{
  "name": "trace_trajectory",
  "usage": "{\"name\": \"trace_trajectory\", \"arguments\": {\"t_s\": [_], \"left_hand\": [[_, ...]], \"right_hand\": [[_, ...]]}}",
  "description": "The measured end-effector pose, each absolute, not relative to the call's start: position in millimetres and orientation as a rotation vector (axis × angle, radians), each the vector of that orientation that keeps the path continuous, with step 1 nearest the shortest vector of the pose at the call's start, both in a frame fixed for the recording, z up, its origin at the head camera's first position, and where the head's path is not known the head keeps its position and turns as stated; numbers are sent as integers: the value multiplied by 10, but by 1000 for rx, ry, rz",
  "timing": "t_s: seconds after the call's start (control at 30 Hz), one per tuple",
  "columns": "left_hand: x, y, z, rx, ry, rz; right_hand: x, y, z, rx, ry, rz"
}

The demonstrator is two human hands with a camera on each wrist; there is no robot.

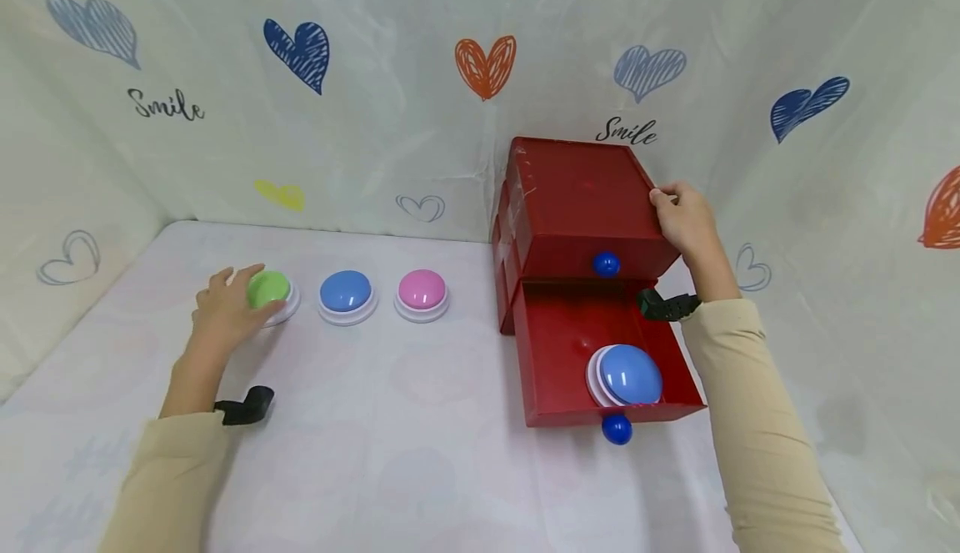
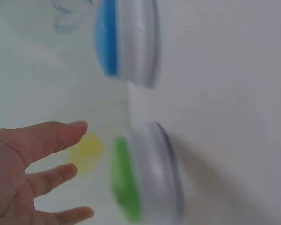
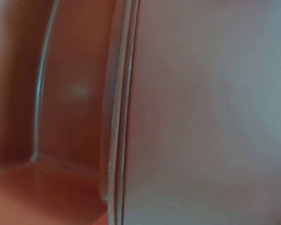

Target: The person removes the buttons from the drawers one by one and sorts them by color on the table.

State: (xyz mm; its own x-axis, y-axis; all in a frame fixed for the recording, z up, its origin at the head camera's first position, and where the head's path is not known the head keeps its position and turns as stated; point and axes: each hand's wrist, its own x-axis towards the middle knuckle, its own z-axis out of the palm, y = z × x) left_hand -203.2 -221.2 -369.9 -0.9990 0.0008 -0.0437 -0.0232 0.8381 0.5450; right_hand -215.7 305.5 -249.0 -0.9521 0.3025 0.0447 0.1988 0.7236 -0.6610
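Observation:
My left hand [image 1: 228,307] is around a green push button [image 1: 268,289] on a white base, fingers spread. In the left wrist view the thumb and fingers [image 2: 51,180] stand apart from the blurred green button [image 2: 126,180]. My right hand [image 1: 688,223] grips the upper right edge of a red drawer cabinet [image 1: 585,194]. Below, its lower drawer [image 1: 555,369] is pulled out, with a large blue push button [image 1: 632,374] inside. Red plastic fills the right wrist view; the right hand's fingers are not visible there.
To the right of the green button stand a blue push button [image 1: 346,292] and a pink push button [image 1: 422,290], on white bases. Blue ball knobs [image 1: 617,429] stick out from the drawer fronts. A cloth printed with hearts [image 1: 486,67] hangs behind the white table [image 1: 360,453].

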Motion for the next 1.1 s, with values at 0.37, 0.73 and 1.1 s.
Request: {"name": "trace_trajectory", "arguments": {"t_s": [0.37,0.73,1.1], "left_hand": [[-1515,-1066,-3246,772,3109,1411],[-1231,-126,-3230,1202,2760,1320],[-1167,464,-3168,1274,2577,942]], "right_hand": [[-2169,3060,-2511,-407,-2782,1018],[-2161,3049,-2501,-399,-2778,993],[-2159,3053,-2500,-405,-2780,1027]]}}
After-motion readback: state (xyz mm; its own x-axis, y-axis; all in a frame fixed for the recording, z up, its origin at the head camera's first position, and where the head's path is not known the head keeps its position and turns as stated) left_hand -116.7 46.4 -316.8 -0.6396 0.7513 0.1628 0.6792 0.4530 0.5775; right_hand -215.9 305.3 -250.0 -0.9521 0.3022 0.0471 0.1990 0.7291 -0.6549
